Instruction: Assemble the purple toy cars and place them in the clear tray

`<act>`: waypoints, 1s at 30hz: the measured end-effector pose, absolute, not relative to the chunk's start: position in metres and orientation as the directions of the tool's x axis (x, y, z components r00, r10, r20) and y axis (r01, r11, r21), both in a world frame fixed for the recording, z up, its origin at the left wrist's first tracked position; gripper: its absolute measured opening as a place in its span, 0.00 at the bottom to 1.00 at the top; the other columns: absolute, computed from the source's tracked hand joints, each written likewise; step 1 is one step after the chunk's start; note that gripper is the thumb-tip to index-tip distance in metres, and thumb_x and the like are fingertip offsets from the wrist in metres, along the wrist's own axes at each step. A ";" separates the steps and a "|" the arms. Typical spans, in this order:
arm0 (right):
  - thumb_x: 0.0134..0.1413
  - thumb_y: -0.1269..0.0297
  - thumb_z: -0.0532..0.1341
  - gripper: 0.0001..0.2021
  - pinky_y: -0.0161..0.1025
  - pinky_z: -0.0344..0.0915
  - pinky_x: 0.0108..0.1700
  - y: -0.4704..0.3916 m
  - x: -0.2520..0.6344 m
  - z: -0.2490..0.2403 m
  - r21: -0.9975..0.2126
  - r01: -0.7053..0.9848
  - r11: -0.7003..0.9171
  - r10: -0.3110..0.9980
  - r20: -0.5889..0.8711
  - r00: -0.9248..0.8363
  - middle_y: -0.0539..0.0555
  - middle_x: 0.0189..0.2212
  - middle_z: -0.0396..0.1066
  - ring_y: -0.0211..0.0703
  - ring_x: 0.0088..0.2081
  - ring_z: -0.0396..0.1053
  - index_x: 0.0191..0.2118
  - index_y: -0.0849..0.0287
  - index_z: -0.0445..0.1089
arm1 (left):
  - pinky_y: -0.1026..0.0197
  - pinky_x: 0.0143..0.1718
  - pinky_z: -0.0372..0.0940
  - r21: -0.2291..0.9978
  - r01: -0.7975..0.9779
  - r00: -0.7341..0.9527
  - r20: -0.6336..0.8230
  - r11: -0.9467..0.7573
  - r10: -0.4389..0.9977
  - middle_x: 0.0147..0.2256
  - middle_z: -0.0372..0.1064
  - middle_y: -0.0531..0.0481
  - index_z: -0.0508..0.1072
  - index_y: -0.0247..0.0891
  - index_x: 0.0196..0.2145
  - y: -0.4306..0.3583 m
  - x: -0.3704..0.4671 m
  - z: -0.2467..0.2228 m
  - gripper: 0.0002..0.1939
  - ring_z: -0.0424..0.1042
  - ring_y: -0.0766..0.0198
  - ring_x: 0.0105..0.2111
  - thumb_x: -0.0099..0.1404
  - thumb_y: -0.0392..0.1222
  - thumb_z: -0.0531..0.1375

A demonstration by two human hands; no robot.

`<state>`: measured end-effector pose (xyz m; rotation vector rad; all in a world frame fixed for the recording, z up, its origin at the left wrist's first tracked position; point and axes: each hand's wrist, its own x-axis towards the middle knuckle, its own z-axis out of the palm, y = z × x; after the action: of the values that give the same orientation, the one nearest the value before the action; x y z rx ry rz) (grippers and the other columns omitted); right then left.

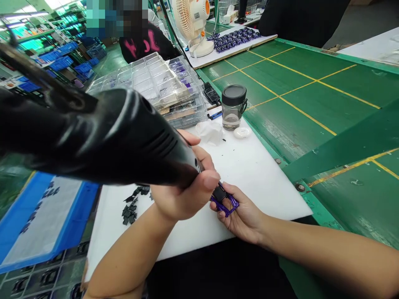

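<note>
My left hand point(179, 197) is wrapped round the lower end of a black electric screwdriver point(149, 141), whose large body fills the left middle of the view. Its tip is hidden behind my fingers. Below and to the right, my right hand point(241, 211) holds a purple plastic frame point(229, 207) between thumb and fingers, with a black piece point(219, 193) set in it. The screwdriver's lower end points toward this frame; whether they touch I cannot see. Small black plastic parts point(129, 211) lie in a loose pile on the white work board point(264, 178), left of my left forearm.
Clear compartment trays point(149, 79) are stacked at the back. A lidded cup point(233, 108), a white oval case point(242, 133) and crumpled tissue point(208, 132) stand nearby. A blue bin point(70, 232) is at left, a fan point(195, 25) behind. A person point(146, 41) sits beyond the trays.
</note>
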<state>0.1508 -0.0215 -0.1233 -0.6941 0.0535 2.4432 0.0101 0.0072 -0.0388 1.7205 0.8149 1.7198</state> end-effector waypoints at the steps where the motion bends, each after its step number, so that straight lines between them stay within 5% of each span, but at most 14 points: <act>1: 0.62 0.61 0.58 0.11 0.25 0.68 0.24 -0.022 0.151 -0.123 -0.115 -0.555 -0.824 0.532 -0.492 -0.689 0.58 0.34 0.77 0.37 0.28 0.75 0.42 0.64 0.72 | 0.56 0.23 0.64 0.756 0.000 -0.007 0.654 -0.655 0.756 0.25 0.64 0.55 0.65 0.42 0.43 0.008 0.010 -0.039 0.17 0.65 0.62 0.19 0.66 0.51 0.66; 15: 0.62 0.61 0.58 0.11 0.25 0.69 0.24 -0.022 0.152 -0.125 -0.107 -0.551 -0.827 0.529 -0.479 -0.701 0.57 0.35 0.77 0.37 0.29 0.75 0.42 0.64 0.72 | 0.55 0.21 0.64 0.785 -0.053 -0.004 0.618 -0.618 0.786 0.25 0.66 0.54 0.64 0.40 0.55 0.006 0.011 -0.035 0.28 0.65 0.60 0.18 0.63 0.50 0.69; 25: 0.63 0.62 0.58 0.11 0.26 0.69 0.24 -0.020 0.151 -0.120 -0.101 -0.551 -0.828 0.520 -0.504 -0.689 0.57 0.32 0.76 0.37 0.28 0.75 0.41 0.64 0.71 | 0.56 0.22 0.64 0.763 0.023 -0.018 0.646 -0.646 0.763 0.24 0.63 0.56 0.63 0.43 0.44 0.008 0.012 -0.040 0.20 0.63 0.62 0.18 0.65 0.53 0.67; 30: 0.64 0.62 0.57 0.11 0.26 0.69 0.24 -0.021 0.151 -0.121 -0.096 -0.553 -0.828 0.520 -0.503 -0.690 0.56 0.31 0.76 0.38 0.28 0.75 0.41 0.64 0.72 | 0.54 0.22 0.65 0.780 0.033 -0.010 0.626 -0.625 0.780 0.25 0.64 0.55 0.64 0.43 0.51 0.007 0.010 -0.037 0.24 0.65 0.60 0.18 0.64 0.53 0.68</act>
<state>0.1512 -0.0206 -0.1213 -0.7031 0.0835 2.4490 0.0105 0.0073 -0.0368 1.7027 0.8466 1.6918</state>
